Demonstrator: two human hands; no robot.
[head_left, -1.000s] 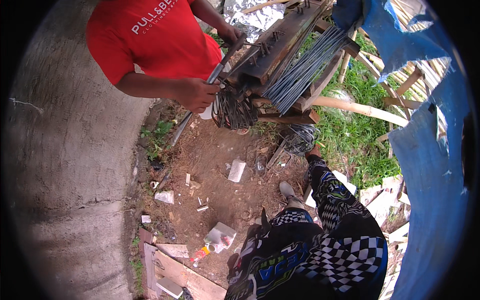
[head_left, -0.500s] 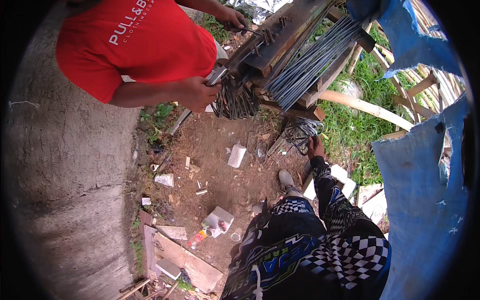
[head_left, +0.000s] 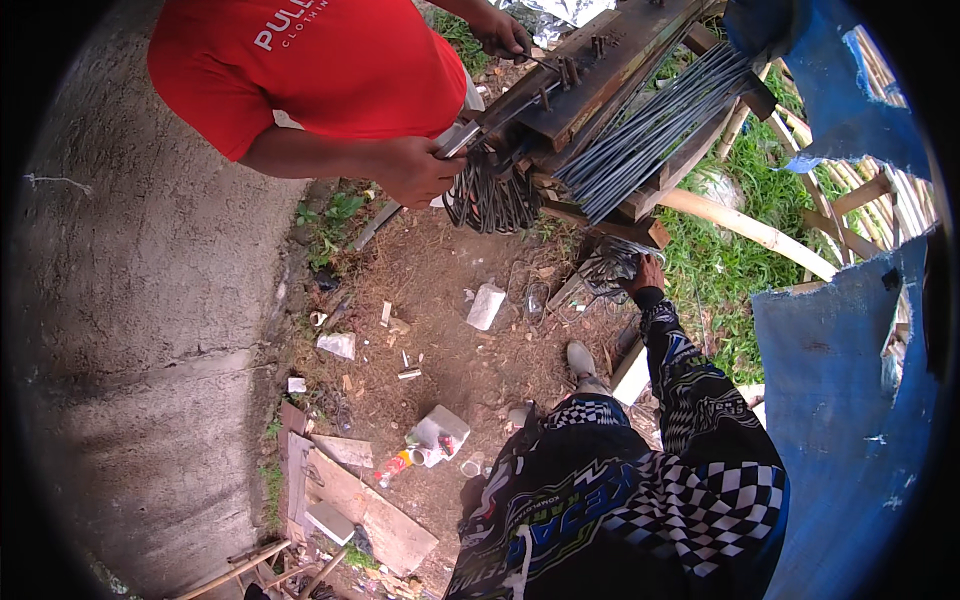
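Observation:
My right hand [head_left: 648,275] reaches forward in a black patterned sleeve [head_left: 685,360] and grips the edge of a bundle of bent steel rods [head_left: 608,268]. The bundle is low, under the end of a wooden beam [head_left: 655,233]. My fingers are partly hidden against the rods. My left hand is out of view. Across from me, a person in a red shirt [head_left: 340,70] holds a metal bar [head_left: 460,138] with one hand [head_left: 420,172] at the workbench [head_left: 570,110]; the other hand [head_left: 505,38] is at the bench's far side.
Straight steel rods [head_left: 655,140] lie along the bench, and bent rods [head_left: 490,195] hang at its near end. A concrete wall [head_left: 160,300] stands left, a torn blue tarp [head_left: 830,400] right. Boards [head_left: 370,505], a white block [head_left: 485,306] and a bottle [head_left: 395,468] litter the dirt.
My right hand has moved forward and up onto the bent rods, and my arm is straighter. The view has shifted slightly. The other person stays at the bench.

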